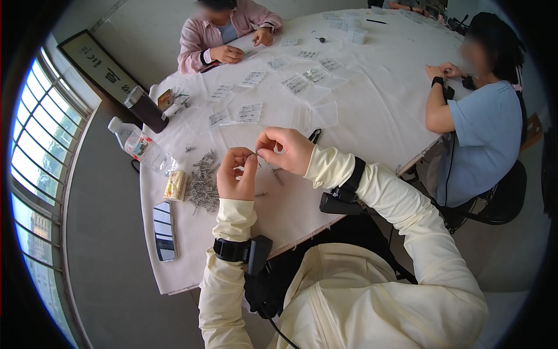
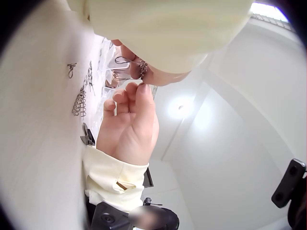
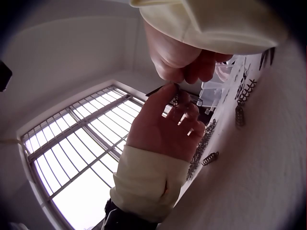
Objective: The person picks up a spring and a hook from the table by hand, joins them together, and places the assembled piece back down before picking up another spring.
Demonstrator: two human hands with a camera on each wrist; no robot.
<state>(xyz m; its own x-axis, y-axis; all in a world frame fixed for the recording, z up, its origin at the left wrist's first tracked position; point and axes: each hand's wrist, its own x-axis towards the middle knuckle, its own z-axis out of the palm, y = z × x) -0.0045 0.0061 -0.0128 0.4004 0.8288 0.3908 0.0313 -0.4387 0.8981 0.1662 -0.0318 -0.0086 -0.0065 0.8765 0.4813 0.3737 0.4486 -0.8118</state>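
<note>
A small coiled metal spring (image 2: pixel 143 69) with a wire loop is pinched between the thumb and fingers of my left hand (image 1: pixel 236 174). My right hand (image 1: pixel 289 152) meets it fingertip to fingertip, thumb and forefinger pinched at the spring's end. The right wrist view shows the spring (image 3: pixel 176 98) against the left fingers, partly hidden by them. Both hands are above the table, beside a heap of similar springs (image 1: pixel 203 185). A few loose springs (image 2: pixel 80 102) lie below the hands.
A phone (image 1: pixel 164 231), a tissue pack (image 1: pixel 175 186), a plastic bottle (image 1: pixel 142 148) and a dark tumbler (image 1: pixel 146 109) line the left side. Clear trays (image 1: pixel 250 113) of small parts lie beyond the hands, near a black tool (image 1: pixel 315 136). Two people sit across and right.
</note>
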